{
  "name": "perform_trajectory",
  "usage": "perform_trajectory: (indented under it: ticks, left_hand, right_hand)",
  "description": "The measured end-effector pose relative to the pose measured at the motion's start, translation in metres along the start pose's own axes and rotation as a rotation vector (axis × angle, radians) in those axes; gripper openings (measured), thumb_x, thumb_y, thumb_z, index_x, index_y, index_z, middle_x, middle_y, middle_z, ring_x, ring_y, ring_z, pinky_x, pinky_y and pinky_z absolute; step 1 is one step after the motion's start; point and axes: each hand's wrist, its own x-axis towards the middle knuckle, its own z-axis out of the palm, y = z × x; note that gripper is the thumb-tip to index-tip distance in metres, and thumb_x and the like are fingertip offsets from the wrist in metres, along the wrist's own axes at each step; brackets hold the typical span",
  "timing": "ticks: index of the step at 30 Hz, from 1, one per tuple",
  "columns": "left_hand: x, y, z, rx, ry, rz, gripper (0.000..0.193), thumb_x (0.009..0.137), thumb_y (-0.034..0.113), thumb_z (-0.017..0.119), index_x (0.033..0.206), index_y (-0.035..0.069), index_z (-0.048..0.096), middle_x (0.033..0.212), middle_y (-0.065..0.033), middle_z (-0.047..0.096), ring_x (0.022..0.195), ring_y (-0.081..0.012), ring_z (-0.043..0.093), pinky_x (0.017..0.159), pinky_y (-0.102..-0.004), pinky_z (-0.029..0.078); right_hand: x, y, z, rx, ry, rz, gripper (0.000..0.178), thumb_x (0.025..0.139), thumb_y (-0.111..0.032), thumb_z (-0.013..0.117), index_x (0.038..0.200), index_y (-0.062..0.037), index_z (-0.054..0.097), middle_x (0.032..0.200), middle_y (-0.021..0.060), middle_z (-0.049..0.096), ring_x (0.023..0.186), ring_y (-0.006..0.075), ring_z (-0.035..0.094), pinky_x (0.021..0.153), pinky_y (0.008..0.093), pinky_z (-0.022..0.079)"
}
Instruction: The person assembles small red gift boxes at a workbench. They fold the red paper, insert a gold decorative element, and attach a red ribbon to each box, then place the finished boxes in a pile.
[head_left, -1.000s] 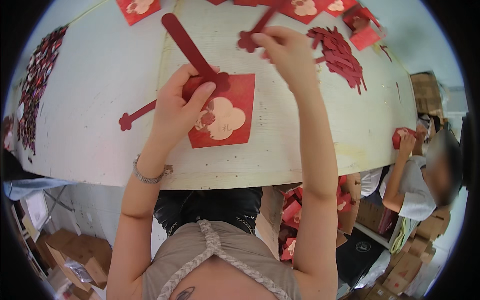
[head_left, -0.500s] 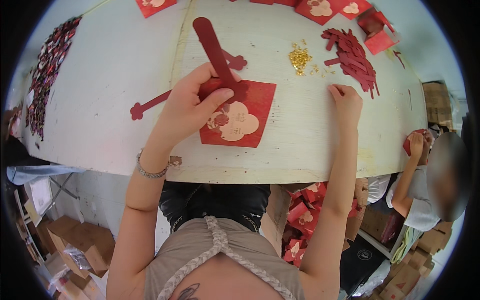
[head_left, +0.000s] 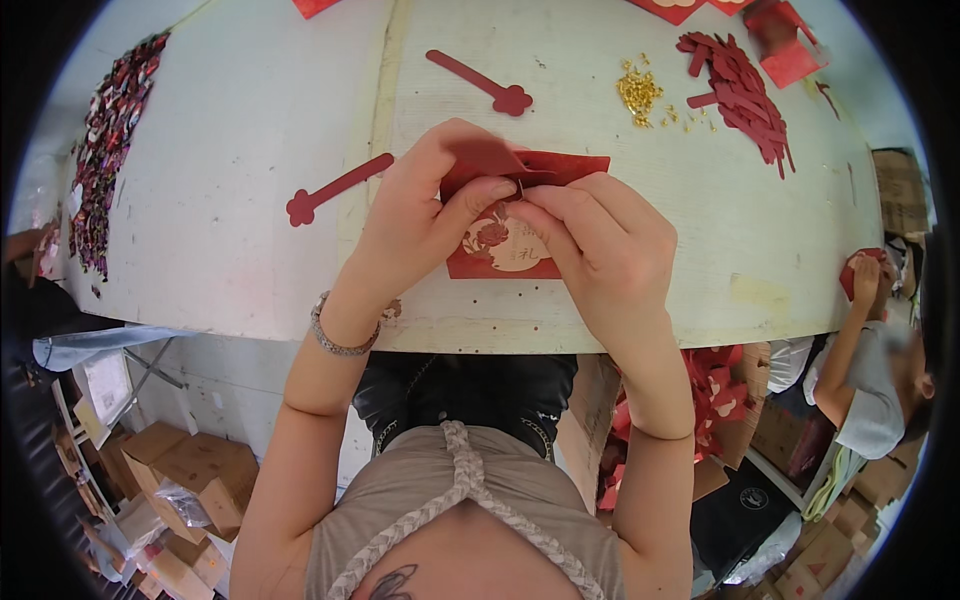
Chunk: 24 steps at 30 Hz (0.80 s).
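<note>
In front of me on the table is a red gift box (head_left: 468, 267) with a pale flower-shaped label. My left hand (head_left: 425, 215) is closed at its upper left edge, gripping a dark red strap (head_left: 482, 155) whose end looks smeared by motion. From the right, my right hand (head_left: 622, 245) meets the left at the top of the box, thumb and fingers pinched together. Whatever sits in that pinch is too small and covered to make out. Two more dark red straps with flower-shaped ends lie close by, one left of my left hand (head_left: 340, 190), another beyond the box (head_left: 480, 82).
Small gold fasteners (head_left: 638, 92) lie beyond my right hand, beside a pile of dark red straps (head_left: 738, 100). Wrapped sweets or similar shiny pieces (head_left: 115, 150) line the far left. Below the table, a carton holds red boxes (head_left: 715, 385). A co-worker's hands (head_left: 870, 275) hold a red box at right.
My right hand has come from beside the gold fasteners to the box and now meets my left. The strap in my left hand has tipped down from standing upright. The whole view has shifted slightly.
</note>
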Motion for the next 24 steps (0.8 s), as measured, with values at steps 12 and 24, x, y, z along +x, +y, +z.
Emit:
perform_trajectory:
  ticks: [12,24]
  left_hand:
    - [-0.002,-0.006,0.002,0.088,0.037,0.226,0.009,0.084,-0.001,0.060,0.093,0.002,0.058,0.086,-0.0064,0.060,0.076,-0.0152,0.058,0.066,-0.0250,0.047]
    - [-0.003,-0.010,0.000,0.065,0.022,0.172,0.005,0.086,0.003,0.059,0.091,0.003,0.058,0.081,-0.0042,0.060,0.070,-0.0110,0.056,0.059,-0.0232,0.046]
  right_hand:
    - [0.003,-0.017,-0.006,0.088,-0.052,0.178,0.013,0.068,-0.006,0.073,0.078,-0.0045,0.064,0.065,0.0048,0.055,0.054,0.0185,0.055,0.046,0.0283,0.043]
    - [0.005,-0.017,-0.005,0.015,-0.033,0.152,0.014,0.069,-0.009,0.073,0.078,-0.0063,0.063,0.064,0.0036,0.054,0.052,0.0192,0.054,0.044,0.0288,0.042]
